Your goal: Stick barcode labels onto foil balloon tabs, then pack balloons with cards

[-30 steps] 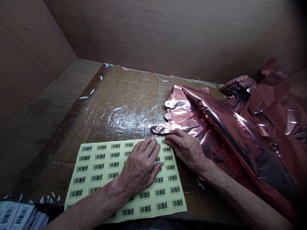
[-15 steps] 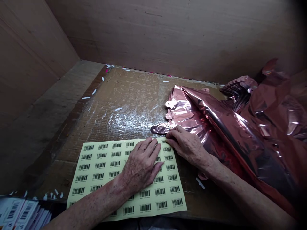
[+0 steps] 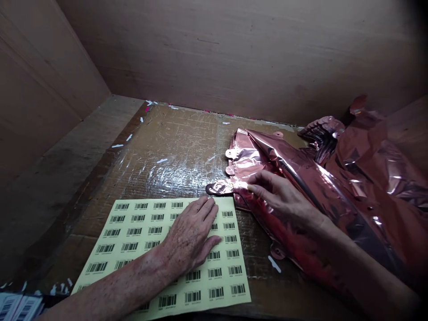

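Note:
My left hand (image 3: 192, 234) lies flat with fingers stretched out on a pale yellow sheet of barcode stickers (image 3: 242, 296). The top right corner of the sheet is bare. Thumb and forefinger of my right hand (image 3: 276, 191) are pinched together over the near left part of a folded pink foil balloon (image 3: 247, 154), by its long tab (image 3: 220, 187). The sticker between those fingertips is mostly hidden. Small round tabs stick out along the balloon's left edge.
More crumpled pink foil (image 3: 361, 142) is heaped at the right against the wooden back wall (image 3: 200, 58). Cardboard (image 3: 180, 129) under clear tape covers the tabletop, with white scraps (image 3: 274, 264) scattered about. Barcoded packets (image 3: 20, 306) stand at the lower left.
My right hand has moved from the sheet's top right corner onto the foil, and the corner sticker has come off the sheet. My left hand stays on the sheet. The view has shifted slightly.

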